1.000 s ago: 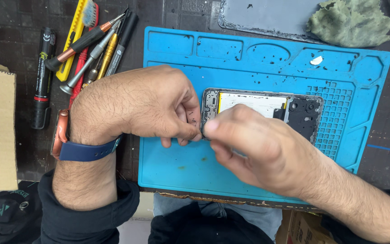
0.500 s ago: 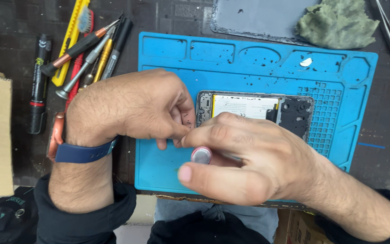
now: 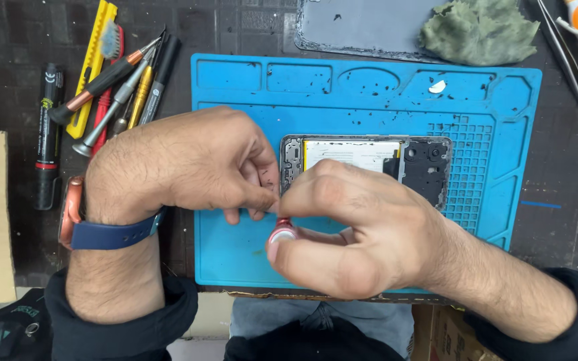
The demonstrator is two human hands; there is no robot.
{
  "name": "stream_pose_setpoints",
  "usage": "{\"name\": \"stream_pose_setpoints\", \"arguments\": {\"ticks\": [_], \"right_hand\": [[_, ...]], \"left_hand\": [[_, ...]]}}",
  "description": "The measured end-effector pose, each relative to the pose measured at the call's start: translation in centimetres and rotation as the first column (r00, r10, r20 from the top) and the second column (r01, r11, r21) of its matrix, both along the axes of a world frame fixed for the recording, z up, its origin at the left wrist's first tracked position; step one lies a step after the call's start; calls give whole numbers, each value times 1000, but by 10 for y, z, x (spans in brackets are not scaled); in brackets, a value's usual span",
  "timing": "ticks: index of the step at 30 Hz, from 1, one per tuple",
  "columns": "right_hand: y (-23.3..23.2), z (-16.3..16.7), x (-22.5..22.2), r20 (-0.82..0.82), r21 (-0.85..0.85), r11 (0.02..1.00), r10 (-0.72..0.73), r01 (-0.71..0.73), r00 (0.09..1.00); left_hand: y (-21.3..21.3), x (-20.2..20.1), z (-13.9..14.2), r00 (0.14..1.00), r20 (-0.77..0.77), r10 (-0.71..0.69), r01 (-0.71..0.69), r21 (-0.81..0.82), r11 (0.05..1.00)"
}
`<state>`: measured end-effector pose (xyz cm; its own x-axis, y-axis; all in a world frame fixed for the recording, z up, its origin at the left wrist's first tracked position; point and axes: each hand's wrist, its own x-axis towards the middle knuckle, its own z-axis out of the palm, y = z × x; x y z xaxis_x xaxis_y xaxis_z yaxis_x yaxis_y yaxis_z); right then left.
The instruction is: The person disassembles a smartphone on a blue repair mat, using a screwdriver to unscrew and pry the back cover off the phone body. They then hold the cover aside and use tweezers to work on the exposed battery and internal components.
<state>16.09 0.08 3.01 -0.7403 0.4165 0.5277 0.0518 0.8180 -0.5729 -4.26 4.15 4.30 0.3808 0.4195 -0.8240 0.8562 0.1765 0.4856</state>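
**Both hands bunched over an opened phone**

A blue rubbery repair mat (image 3: 369, 100), moulded with shallow trays and speckled with dark grit, covers the dark bench. Near its middle lies an opened smartphone with a grey metal frame (image 3: 369, 155), pale battery and black camera block exposed. The left hand (image 3: 182, 167), fingers pinched narrow, presses at the phone's left end. The right hand (image 3: 349, 234) is curled around a small red-and-silver round cap (image 3: 282, 232), perhaps a screwdriver's end.

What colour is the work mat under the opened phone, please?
Blue, clearest in the head view: the mat.
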Motion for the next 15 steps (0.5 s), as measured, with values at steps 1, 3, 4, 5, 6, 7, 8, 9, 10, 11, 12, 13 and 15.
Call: {"name": "stream_pose_setpoints", "arguments": {"ticks": [1, 3, 4, 5, 6, 7, 8, 9, 10, 11, 12, 13, 15], "right_hand": [[-1, -1, 0, -8, 6, 1000, -8, 8, 1000], [0, -2, 3, -55, -60, 998, 28, -31, 998], [0, -1, 6, -45, -72, 997, 30, -33, 999], [1, -1, 8, -36, -84, 996, 31, -34, 999], [-1, 0, 9, -10, -85, 996, 29, -30, 1000], [-1, 0, 10, 12, -88, 996, 32, -31, 999], [0, 0, 11, 14, -83, 996, 31, -30, 999], [1, -1, 11, 13, -78, 997, 28, -27, 1000], [1, -3, 12, 12, -72, 997, 22, -21, 1000], [1, -5, 11, -43, -117, 993, 31, -36, 999], [1, -6, 11, -96, -161, 986, 35, -50, 995], [0, -7, 11, -148, -205, 977, 35, -65, 988], [-3, -8, 11, -116, -239, 968, 54, -81, 992]], "left_hand": [[-1, 0, 1, 1000, -7, 10, -10, -11, 1000], [-2, -1, 2, 1000, 1, 24, -24, -17, 1000], [0, 0, 2, 1000, 6, 19, -18, -13, 1000], [1, 1, 1, 1000, 12, 13, -13, -9, 1000], [1, 1, 2, 1000, -8, 9, -10, -16, 1000], [0, 1, 1, 1000, -12, 13, -13, -24, 1000], [0, 1, 1, 1000, -16, 16, -17, -32, 999], [0, 1, 1, 1000, -4, 20, -20, -38, 999], [0, 1, 1, 1000, -13, 19, -20, -43, 999], [0, 1, 1, 1000, -23, 18, -19, -47, 999], [0, 1, 0, 999, -52, 11, -14, -51, 999], [0, 1, 0, 997, -80, 2, -7, -57, 998], [1, 1, 0, 995, -97, -32, 27, -46, 999]]}}
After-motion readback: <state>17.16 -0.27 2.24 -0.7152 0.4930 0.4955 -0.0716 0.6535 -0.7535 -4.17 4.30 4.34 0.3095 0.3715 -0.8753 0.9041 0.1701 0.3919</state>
